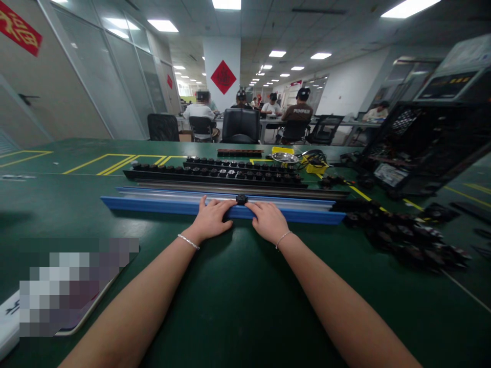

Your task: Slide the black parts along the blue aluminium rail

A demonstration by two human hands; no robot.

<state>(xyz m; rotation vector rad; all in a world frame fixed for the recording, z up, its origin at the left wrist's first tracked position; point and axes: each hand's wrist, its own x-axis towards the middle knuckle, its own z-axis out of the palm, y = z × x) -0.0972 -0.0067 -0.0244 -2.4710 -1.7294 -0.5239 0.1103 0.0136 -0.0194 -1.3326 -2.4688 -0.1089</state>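
Observation:
A long blue rail [153, 205] with a silvery channel lies across the green table in front of me. A small black round part [241, 199] sits on the rail at its middle. My left hand [212, 219] rests on the rail just left of that part, fingers stretched toward it. My right hand [267, 220] rests on the rail just right of it, fingertips touching or nearly touching the part. Behind the rail lie black strips [215, 175] loaded with several similar black parts.
A heap of loose black parts [406, 237] lies at the right. A metal bowl [284, 157] and yellow items stand behind the strips. A black open case [418, 148] sits at far right. A tablet [72, 291] lies near left. People sit at desks beyond.

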